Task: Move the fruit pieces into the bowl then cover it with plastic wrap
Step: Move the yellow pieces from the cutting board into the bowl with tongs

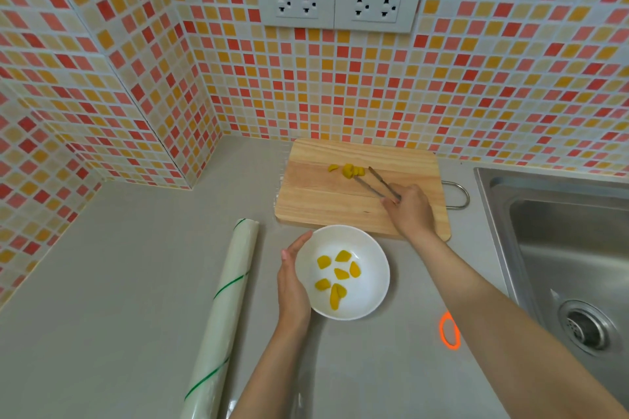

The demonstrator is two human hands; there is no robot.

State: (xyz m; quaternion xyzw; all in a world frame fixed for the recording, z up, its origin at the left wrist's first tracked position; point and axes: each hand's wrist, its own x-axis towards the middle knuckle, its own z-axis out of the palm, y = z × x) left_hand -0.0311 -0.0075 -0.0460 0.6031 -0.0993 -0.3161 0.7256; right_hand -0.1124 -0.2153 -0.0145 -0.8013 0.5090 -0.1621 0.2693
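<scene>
Tongs [376,183] are gripped in the right hand [410,209], fingers wrapped round the handle end, over the wooden cutting board [323,201]. Tips are spread approx. either side of the yellow fruit pieces [349,170] left on the board; whether a piece is pinched can't be told. One smaller piece [333,168] is seen just to the left of that cluster.

White bowl [366,248] is set on the grey counter [136,265], just in front of the board, & is steadied by the left hand [292,286], palm and fingers cupped open against its left rim. Several fruit pieces [335,274] are already lying inside the bowl, spread apart.

Roll of plastic wrap [224,309] w/ green stripes is laid lengthwise on the counter, left of the bowl, near the left hand but not touching it. Steel sink [561,248] is seen at the right; an orange rubber band [449,330] lies on the counter between bowl and sink. Wall sockets [337,3] are mounted on the tiled wall behind.
</scene>
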